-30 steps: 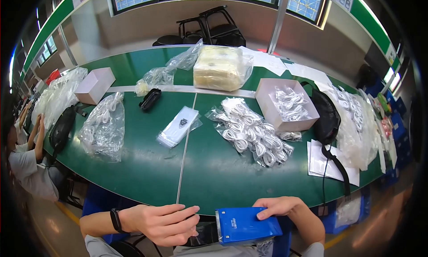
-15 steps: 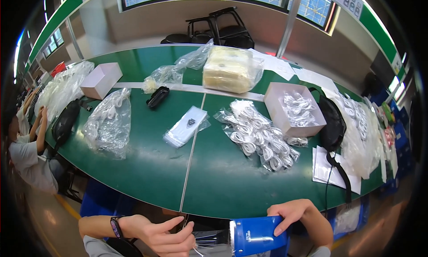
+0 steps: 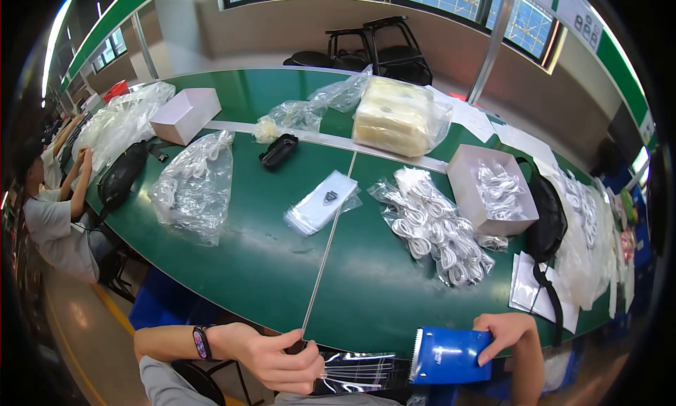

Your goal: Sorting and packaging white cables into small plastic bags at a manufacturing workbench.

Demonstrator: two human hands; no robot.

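Note:
At the table's near edge, my right hand [image 3: 508, 335] is closed around a blue tape dispenser [image 3: 451, 358], thumb on its face. Its white toothed edge points left, toward my other hand. A clear, shiny strip of tape [image 3: 360, 369] with lengthwise creases stretches between the dispenser and my left hand [image 3: 278, 357]. The fingers of that hand are pinched together on the strip's free end. A dark band [image 3: 201, 342] circles my left wrist.
Bagged white cables [image 3: 443, 230] lie beyond my right hand, beside an open box [image 3: 461, 188] of cables. Flat clear bags [image 3: 322, 203] sit mid-table, near a black case [image 3: 279, 151]. A crumpled plastic bag [image 3: 193, 188] lies left. Another person [image 3: 60, 223] works at far left.
My left hand has closed its fingers on the tape, and the strip between it and the dispenser has grown longer. The whole view has shifted, moving the table contents rightward in the picture.

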